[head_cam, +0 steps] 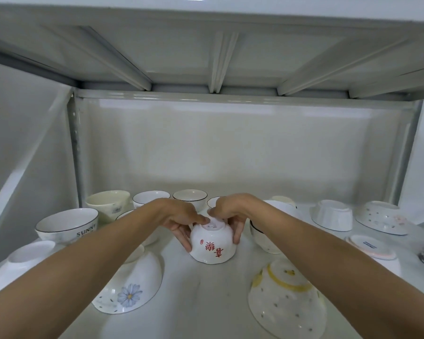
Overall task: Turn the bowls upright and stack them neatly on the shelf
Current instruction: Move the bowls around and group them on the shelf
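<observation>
Both hands, left hand (181,222) and right hand (230,216), grip the upside-down red-lettered bowl (212,243) on the shelf (206,302); rimmed bowls (190,195) behind stand upright, seemingly empty.

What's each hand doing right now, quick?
Left hand: grips the upside-down bowl with red characters on its left side.
Right hand: grips the same bowl on its right side.

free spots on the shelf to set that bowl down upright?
Bare shelf runs down the front middle, between the daisy bowl and the yellow-ring bowl, just below the red-character bowl held by left hand and right hand. The back row and right side are crowded.
</observation>
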`<state>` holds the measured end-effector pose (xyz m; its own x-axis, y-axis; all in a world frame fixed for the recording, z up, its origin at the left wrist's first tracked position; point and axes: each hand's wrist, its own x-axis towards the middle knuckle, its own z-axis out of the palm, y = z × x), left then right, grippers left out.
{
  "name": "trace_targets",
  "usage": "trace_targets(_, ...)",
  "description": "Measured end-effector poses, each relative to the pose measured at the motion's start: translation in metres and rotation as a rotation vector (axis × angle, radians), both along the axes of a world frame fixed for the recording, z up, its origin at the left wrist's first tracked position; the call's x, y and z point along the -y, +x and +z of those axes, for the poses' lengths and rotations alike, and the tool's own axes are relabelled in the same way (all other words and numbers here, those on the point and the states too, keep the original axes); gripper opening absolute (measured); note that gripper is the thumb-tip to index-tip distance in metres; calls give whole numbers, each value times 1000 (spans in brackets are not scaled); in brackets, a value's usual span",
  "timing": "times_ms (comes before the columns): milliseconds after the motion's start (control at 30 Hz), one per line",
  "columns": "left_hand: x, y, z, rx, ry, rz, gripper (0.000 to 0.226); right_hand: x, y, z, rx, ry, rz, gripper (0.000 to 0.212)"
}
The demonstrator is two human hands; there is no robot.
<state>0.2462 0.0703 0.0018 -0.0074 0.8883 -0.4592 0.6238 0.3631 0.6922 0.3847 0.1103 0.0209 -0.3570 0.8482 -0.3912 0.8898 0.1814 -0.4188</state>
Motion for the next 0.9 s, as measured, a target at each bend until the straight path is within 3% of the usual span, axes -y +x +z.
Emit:
trace_targets(267, 26, -9, 25, 4, 175, -18, 33, 1, 5, 21, -190, 124, -33, 21)
trace_targets(367, 30, -14, 29, 20, 232, -50, 37, -7, 11, 27, -329, 93, -102, 30)
trace_targets(467, 35, -14, 30, -8, 368, -82, 31, -15, 17, 28, -477, 88, -112, 16)
trace_targets(667, 34, -19, 27, -15, 564, -27, 61, -18, 19, 33, -504, -319, -126, 30)
trace_targets(733, 35, -19, 26, -19, 581, -24, 55, -25, 21, 32, -544, -361, -142, 27)
trace_targets(800, 36, -19, 27, 104, 547, -16, 45, -27, 23, 30, -591, -340, -142, 22)
trace_targets(900, 27, -26, 31, 268, 393, 83, 52, -25, 24, 25, -568, -290, -116, 21)
